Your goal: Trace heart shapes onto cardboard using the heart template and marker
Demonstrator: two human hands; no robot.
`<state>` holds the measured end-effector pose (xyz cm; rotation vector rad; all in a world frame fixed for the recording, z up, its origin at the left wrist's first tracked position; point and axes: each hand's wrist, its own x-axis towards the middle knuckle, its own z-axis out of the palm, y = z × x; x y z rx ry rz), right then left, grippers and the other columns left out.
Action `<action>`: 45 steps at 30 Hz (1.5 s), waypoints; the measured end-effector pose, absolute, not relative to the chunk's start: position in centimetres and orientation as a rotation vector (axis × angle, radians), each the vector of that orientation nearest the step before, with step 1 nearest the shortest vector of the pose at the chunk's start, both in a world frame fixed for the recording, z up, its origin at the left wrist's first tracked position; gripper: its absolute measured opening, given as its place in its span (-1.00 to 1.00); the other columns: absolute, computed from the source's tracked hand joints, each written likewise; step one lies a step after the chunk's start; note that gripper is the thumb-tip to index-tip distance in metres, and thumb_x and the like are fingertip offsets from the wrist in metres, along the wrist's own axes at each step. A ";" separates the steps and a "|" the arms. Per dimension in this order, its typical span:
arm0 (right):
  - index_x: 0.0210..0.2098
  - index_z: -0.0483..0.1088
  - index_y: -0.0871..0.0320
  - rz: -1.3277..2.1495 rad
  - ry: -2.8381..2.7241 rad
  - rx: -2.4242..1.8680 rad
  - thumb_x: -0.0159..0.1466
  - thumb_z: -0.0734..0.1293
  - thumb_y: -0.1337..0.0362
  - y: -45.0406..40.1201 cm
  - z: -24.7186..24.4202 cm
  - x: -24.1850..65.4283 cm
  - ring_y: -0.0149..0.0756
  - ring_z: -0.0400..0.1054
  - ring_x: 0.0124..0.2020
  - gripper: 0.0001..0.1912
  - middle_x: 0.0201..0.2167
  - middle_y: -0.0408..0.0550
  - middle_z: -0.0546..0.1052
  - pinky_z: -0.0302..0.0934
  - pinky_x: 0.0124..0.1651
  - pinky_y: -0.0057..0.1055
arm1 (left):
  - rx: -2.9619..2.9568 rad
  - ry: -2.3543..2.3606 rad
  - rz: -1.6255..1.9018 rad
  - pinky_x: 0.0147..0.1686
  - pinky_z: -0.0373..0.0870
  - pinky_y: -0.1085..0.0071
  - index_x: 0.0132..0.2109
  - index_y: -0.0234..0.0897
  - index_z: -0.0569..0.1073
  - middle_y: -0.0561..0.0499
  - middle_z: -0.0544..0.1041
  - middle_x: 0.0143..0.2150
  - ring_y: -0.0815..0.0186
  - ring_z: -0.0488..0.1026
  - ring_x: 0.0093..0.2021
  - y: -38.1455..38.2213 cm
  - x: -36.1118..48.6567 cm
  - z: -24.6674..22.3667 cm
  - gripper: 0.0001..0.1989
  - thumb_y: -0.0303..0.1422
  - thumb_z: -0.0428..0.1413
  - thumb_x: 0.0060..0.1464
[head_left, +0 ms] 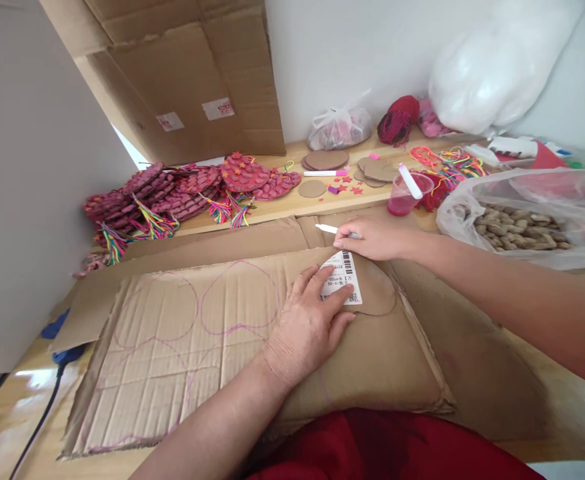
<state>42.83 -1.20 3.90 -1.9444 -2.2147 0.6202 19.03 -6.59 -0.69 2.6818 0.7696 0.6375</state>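
Observation:
My left hand (309,323) lies with fingers spread on a rounded cardboard cut-out (376,288), pressing over its white printed label (346,264). Beneath the cut-out is a larger cardboard sheet (252,343), marked with pinkish-purple outlines of rounded, heart-like shapes on its left half. Closed around a white marker pen (326,229), my right hand (372,237) is at the far edge of the cut-out. The pen's pale end points left, and part of its barrel is hidden by my fingers. Whether the tip touches the sheet, I cannot tell.
Stacked pink-red decorated pieces with colourful tassels (172,193) lie at back left. Behind the sheet are cardboard discs (312,189), red stars and a capped marker (325,173). A plastic cup (402,197) and a bag of peanuts (517,227) stand right. Large cardboard (192,80) leans behind.

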 end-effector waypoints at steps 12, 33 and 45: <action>-0.12 0.59 0.03 -0.012 -1.839 -1.726 0.38 0.28 0.14 -7.4 2.6 43.7 0.03 0.46 0.05 -0.74 -0.08 0.09 0.57 0.31 0.18 -0.01 | 2.692 0.798 0.783 0.31 0.41 -0.12 0.30 -0.28 0.44 -0.31 0.39 0.36 -0.07 0.36 0.32 -6.5 19.1 -0.7 -0.53 -0.26 0.20 0.32; 0.42 0.21 0.03 0.107 -1.948 -1.915 0.28 0.44 -0.02 -14.7 1.6 41.3 0.24 0.33 0.31 -0.20 0.32 0.22 0.41 0.24 0.31 0.23 | 2.316 0.726 0.891 0.39 0.35 0.06 0.29 -0.25 0.48 -0.11 0.55 0.29 0.22 0.45 0.32 -3.9 18.4 -0.1 -0.52 -0.58 -0.02 0.31; 0.41 0.25 0.05 0.158 -1.907 -1.811 0.31 0.43 0.04 -14.5 0.9 41.3 0.16 0.36 0.30 -0.27 0.33 0.16 0.41 0.27 0.32 0.12 | 2.091 0.906 0.986 0.11 0.57 0.22 0.19 -0.32 0.56 -0.15 0.64 0.13 0.26 0.63 -0.01 -2.9 18.4 -0.9 -0.60 -0.53 -0.03 0.34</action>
